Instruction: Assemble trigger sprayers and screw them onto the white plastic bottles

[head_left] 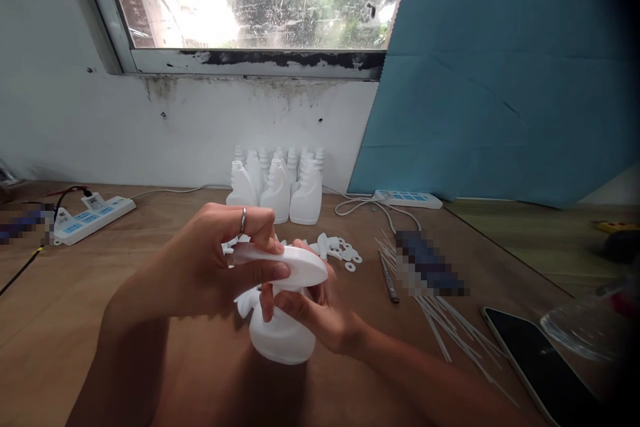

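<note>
A white spray head (303, 267) sits over the top of a white bottle (283, 337) at the front centre. The fingers of my left hand (240, 253), one with a ring, are closed on the spray head from the left. My right hand (325, 317) is wrapped round the bottle's upper part just under the head, and its far fingers are partly hidden. Beside the bottle, other white spray parts (246, 302) show partly behind my hands. White ring washers (350, 267) and small white pieces lie behind them on the brown table (200, 360).
Several white bottles (275, 190) stand by the wall. Power strips (95, 220) lie left and back right. On the right are thin white tubes (440, 320), a pen (389, 278), a phone (540, 367) and a clear plastic object (580, 323).
</note>
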Motion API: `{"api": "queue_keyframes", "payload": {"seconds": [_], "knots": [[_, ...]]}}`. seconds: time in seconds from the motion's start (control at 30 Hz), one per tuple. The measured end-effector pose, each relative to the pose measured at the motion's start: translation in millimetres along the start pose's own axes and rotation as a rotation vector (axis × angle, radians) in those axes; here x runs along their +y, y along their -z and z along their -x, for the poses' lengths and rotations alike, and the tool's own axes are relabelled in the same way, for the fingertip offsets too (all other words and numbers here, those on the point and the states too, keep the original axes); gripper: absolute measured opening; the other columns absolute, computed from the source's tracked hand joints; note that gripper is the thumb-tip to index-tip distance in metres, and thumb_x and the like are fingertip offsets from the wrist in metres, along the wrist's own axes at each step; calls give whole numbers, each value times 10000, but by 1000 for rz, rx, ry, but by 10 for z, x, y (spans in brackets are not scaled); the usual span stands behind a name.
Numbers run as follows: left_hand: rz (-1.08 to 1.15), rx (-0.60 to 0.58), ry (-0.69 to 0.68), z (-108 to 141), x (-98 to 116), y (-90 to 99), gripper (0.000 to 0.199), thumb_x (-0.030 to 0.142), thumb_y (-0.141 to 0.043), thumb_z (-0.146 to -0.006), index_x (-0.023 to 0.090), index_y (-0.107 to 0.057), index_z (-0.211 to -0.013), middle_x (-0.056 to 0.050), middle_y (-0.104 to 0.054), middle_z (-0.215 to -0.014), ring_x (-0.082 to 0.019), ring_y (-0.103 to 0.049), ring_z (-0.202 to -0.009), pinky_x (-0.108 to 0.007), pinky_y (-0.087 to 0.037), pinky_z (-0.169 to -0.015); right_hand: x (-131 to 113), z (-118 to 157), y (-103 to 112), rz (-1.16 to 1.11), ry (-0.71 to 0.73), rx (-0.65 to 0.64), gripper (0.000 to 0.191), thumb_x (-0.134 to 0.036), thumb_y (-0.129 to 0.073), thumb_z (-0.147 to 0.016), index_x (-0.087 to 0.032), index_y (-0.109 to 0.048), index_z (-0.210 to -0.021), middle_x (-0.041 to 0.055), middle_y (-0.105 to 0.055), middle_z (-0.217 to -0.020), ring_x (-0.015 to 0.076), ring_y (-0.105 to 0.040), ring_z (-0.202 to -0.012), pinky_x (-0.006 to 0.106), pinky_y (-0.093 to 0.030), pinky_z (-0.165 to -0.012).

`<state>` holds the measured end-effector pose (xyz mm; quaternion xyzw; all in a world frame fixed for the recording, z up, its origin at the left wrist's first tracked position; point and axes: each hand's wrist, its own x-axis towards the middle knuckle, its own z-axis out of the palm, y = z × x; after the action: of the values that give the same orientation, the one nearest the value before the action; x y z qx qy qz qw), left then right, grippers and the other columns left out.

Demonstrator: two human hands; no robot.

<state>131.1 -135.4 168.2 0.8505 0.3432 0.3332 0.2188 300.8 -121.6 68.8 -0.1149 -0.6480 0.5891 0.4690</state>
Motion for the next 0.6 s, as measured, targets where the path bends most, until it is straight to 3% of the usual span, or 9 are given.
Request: {"api": "queue_keyframes", "payload": {"seconds": [0.1, 0.17, 0.23, 0.3, 0.37, 0.47, 0.6], "knots": [[-14, 73, 32, 64, -33, -36, 179, 276, -670, -843, 178, -556, -747, 8, -642, -706, -93, -580, -600, -188, -452, -530, -40, -20, 50, -30, -59, -45, 354, -424, -683, -820, -217, -401, -879, 0, -617, -699, 150, -586, -649, 286, -466, -591], [-38, 137, -3, 172, -70, -60, 101, 289, -687, -836, 210, -644, -880, -32, -684, -954, -134, -637, -787, -217, -509, -651, -92, -47, 92, -75, -138, -115, 377, -391, -714, -786, -208, -433, -958, -3, -619, -746, 150, -594, -685, 282, -469, -614], [-51, 242, -38, 332, -127, -99, 271, 314, -710, -819, 287, -652, -1082, -49, -606, -1237, -198, -609, -1033, -264, -525, -802, -144, -75, 118, -107, -251, -211, 427, -340, -741, -742, -198, -478, -1047, -14, -614, -769, 141, -586, -702, 274, -461, -641], [-38, 366, 3, 527, -217, -180, 469, 353, -698, -823, 350, -554, -1269, -55, -499, -1380, -242, -542, -1161, -312, -508, -902, -178, -91, 118, -106, -362, -285, 405, -310, -747, -713, -183, -543, -1039, -25, -596, -744, 118, -551, -679, 251, -431, -636], [5, 442, 127, 730, -341, -322, 534, 389, -643, -854, 348, -466, -1356, -74, -501, -1368, -245, -560, -1122, -331, -516, -910, -188, -84, 95, -98, -404, -269, 315, -330, -741, -712, -164, -596, -937, -22, -579, -723, 100, -501, -648, 235, -396, -613], [74, 419, 308, 1016, -523, -654, 564, 487, -608, -843, 340, -456, -1366, -77, -606, -1243, -251, -623, -1027, -345, -551, -883, -174, -27, 41, -149, -337, -210, 313, -406, -737, -723, -147, -632, -863, -4, -592, -707, 100, -476, -631, 242, -387, -612], [27, 311, 465, 1347, -586, -1133, 703, 551, -745, -646, 377, -560, -1301, -43, -672, -1207, -323, -643, -1071, -373, -572, -896, -180, 86, -43, -235, -366, -343, 461, -444, -711, -759, -157, -636, -1111, 38, -661, -806, 161, -599, -770, 278, -457, -719]]}}
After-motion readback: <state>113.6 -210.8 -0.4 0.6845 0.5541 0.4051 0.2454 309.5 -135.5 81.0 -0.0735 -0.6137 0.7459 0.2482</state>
